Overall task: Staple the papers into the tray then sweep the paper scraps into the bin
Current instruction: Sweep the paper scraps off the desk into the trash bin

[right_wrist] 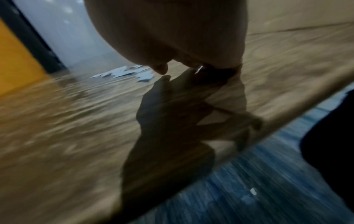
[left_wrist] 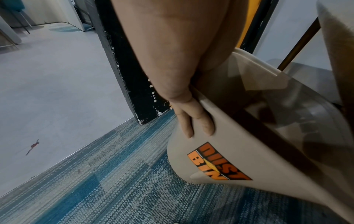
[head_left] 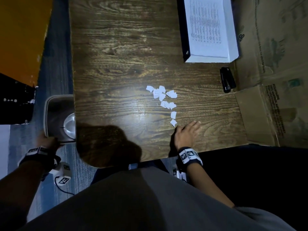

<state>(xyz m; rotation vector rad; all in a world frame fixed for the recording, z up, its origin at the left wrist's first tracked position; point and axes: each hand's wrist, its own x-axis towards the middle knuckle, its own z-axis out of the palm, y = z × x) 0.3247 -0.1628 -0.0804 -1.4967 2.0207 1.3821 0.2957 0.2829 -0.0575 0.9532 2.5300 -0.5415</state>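
Observation:
Several white paper scraps (head_left: 164, 99) lie in a loose trail on the dark wooden table (head_left: 116, 55); they show blurred as scraps (right_wrist: 124, 72) in the right wrist view. My right hand (head_left: 186, 132) rests on the table just below the nearest scrap, fingers extended, holding nothing. My left hand (head_left: 47, 140) grips the near rim of the beige dust bin (head_left: 56, 117) beside the table's left edge; fingers (left_wrist: 193, 121) lie on the outer wall of the bin (left_wrist: 239, 151), thumb inside. A stack of printed papers (head_left: 208, 25) sits in the tray (head_left: 181, 30). The black stapler (head_left: 227, 80) lies below the tray.
A flattened cardboard box (head_left: 275, 72) borders the table's right edge. Blue carpet (head_left: 55, 64) runs along the left, with an orange-and-black panel (head_left: 20, 47) beyond. The bin holds a shiny metal bowl shape (head_left: 70, 122). My lap fills the bottom of the head view.

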